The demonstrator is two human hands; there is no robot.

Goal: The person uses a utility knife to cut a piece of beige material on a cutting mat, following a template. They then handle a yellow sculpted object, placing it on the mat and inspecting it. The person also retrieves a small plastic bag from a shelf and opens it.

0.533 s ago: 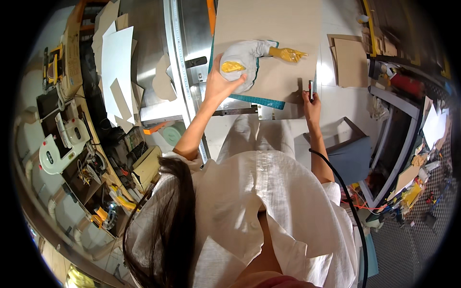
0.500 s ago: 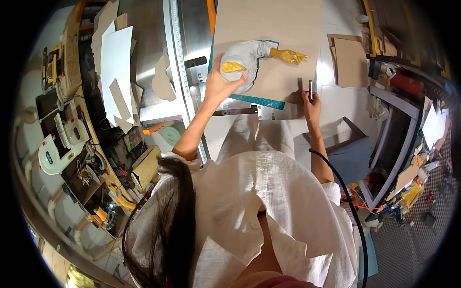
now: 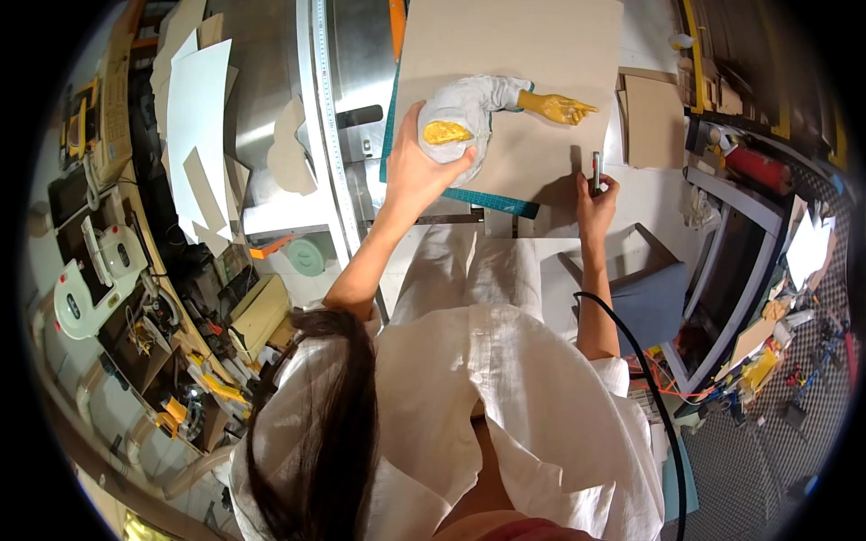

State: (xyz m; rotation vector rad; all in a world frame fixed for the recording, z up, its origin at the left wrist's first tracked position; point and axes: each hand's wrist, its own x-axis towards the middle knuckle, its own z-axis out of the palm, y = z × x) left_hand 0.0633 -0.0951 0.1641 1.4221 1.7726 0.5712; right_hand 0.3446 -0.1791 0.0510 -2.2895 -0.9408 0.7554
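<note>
Working from afar through the head camera, I am looking down on a model (image 3: 494,94): a bent sculpted arm with a white sleeve and a gold hand, sitting over a brown board (image 3: 532,45). My left grip (image 3: 413,176) is wrapping the model's broad shoulder end, thumb on the near side, fingers on the left, leaving a gold patch showing between them. The gold hand is pointing right. My right grip (image 3: 596,200) is pinching a slim red-and-silver tool (image 3: 595,168), which is standing nearly upright by the board's near right corner; whether its tip is touching, I cannot tell. A green mat (image 3: 496,201) is peeking out along the board's left and near sides. For a good hold, I am judging that spread fingers are serving better than force: bearing lightly on the thick sleeve, sparing the thin gold fingers, and leaving room between the tool and my left wrist.
</note>
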